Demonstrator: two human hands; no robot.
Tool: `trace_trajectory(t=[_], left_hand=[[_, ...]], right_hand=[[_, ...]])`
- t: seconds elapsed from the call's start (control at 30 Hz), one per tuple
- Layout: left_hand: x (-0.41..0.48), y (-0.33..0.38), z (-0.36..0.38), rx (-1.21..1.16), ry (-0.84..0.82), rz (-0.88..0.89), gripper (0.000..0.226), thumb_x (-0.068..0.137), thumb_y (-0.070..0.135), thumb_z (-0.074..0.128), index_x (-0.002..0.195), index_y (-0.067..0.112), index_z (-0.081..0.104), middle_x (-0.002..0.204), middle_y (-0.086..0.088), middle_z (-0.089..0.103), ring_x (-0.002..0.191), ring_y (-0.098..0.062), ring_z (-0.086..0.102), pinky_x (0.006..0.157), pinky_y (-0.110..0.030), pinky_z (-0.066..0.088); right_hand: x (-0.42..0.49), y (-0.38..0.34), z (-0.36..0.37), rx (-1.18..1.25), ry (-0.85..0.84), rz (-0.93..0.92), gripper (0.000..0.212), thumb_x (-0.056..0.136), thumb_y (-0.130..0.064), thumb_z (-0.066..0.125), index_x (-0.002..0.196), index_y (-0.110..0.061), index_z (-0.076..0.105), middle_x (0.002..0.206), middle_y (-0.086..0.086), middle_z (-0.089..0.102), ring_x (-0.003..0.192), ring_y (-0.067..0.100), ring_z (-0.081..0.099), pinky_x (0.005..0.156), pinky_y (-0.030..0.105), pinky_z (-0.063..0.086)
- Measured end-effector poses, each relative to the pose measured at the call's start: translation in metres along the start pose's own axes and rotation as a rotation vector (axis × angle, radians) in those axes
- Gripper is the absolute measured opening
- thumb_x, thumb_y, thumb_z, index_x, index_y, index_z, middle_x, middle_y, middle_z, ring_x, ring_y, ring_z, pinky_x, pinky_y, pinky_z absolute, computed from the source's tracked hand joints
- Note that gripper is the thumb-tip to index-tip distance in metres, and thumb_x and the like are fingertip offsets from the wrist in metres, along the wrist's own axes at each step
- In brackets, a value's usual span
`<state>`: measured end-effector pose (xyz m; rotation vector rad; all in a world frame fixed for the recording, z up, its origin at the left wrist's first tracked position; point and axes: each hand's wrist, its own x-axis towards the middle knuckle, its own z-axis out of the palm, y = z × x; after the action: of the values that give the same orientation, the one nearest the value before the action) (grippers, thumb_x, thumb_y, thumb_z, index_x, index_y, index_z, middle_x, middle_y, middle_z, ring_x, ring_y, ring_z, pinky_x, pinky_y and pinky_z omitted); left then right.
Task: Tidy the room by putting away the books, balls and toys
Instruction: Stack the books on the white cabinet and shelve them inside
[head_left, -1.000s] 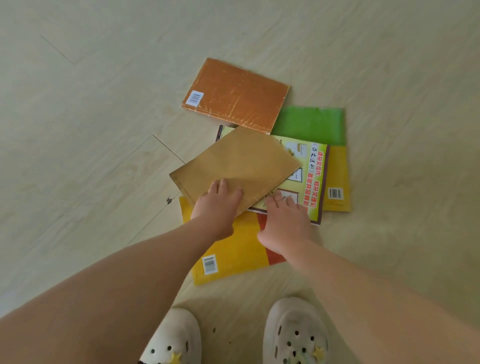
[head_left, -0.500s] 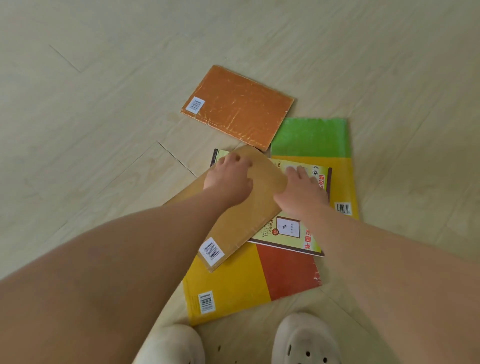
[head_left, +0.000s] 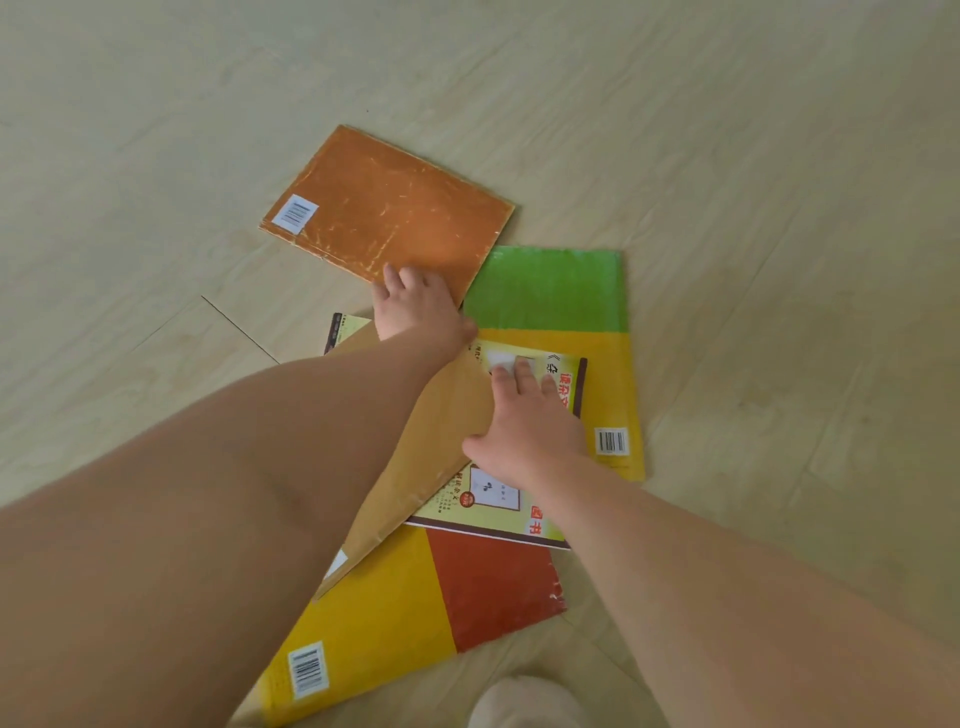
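Note:
Several thin books lie overlapping on the pale wood floor. An orange book (head_left: 387, 208) lies farthest away. My left hand (head_left: 415, 304) reaches its near corner, fingers laid flat on the cover. A tan book (head_left: 441, 441) lies under my left forearm, partly hidden. My right hand (head_left: 524, 426) presses flat on a pale yellow book with red print (head_left: 556, 374), thumb at the tan book's edge. Beneath them lie a green-and-yellow book (head_left: 550, 288) and a yellow-and-red book (head_left: 415, 608).
The pale wood floor (head_left: 779, 208) spreads out on every side of the pile. The toe of a white shoe (head_left: 524, 701) shows at the bottom edge, just below the yellow-and-red book.
My left hand has moved forward off the tan book to the orange book's near corner. My right hand slid slightly forward on the pale yellow book. The view has come closer.

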<state>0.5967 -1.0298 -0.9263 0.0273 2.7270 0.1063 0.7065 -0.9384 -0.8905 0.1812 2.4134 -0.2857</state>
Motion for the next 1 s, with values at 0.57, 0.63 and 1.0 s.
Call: trace_trajectory(t=[0.57, 0.63, 1.0], left_hand=[[0.001, 0.018, -0.008, 0.147, 0.021, 0.098, 0.04, 0.089, -0.009, 0.04, 0.127, -0.001, 0.044, 0.121, -0.018, 0.058, 0.11, -0.037, 0.057, 0.067, -0.035, 0.047], [-0.005, 0.016, -0.007, 0.167, 0.042, 0.136, 0.034, 0.086, -0.014, 0.04, 0.115, -0.002, 0.052, 0.108, -0.017, 0.063, 0.097, -0.035, 0.061, 0.058, -0.033, 0.041], [-0.004, -0.007, -0.054, 0.12, 0.265, 0.204, 0.027, 0.089, -0.003, 0.043, 0.112, 0.004, 0.055, 0.106, -0.018, 0.065, 0.098, -0.036, 0.061, 0.067, -0.034, 0.036]], right_hand=[[0.0, 0.001, 0.0, -0.032, 0.014, -0.007, 0.085, 0.088, -0.045, 0.052, 0.151, -0.021, 0.001, 0.159, 0.0, -0.009, 0.146, 0.031, 0.0, 0.103, 0.042, 0.038], [0.0, 0.003, -0.001, -0.021, 0.007, -0.007, 0.085, 0.088, -0.044, 0.052, 0.151, -0.022, 0.0, 0.159, -0.001, -0.01, 0.146, 0.03, -0.001, 0.104, 0.042, 0.037], [0.001, -0.001, 0.012, -0.036, 0.021, 0.02, 0.091, 0.087, -0.049, 0.05, 0.151, -0.017, -0.007, 0.158, 0.004, -0.017, 0.145, 0.034, -0.007, 0.113, 0.05, 0.025]])
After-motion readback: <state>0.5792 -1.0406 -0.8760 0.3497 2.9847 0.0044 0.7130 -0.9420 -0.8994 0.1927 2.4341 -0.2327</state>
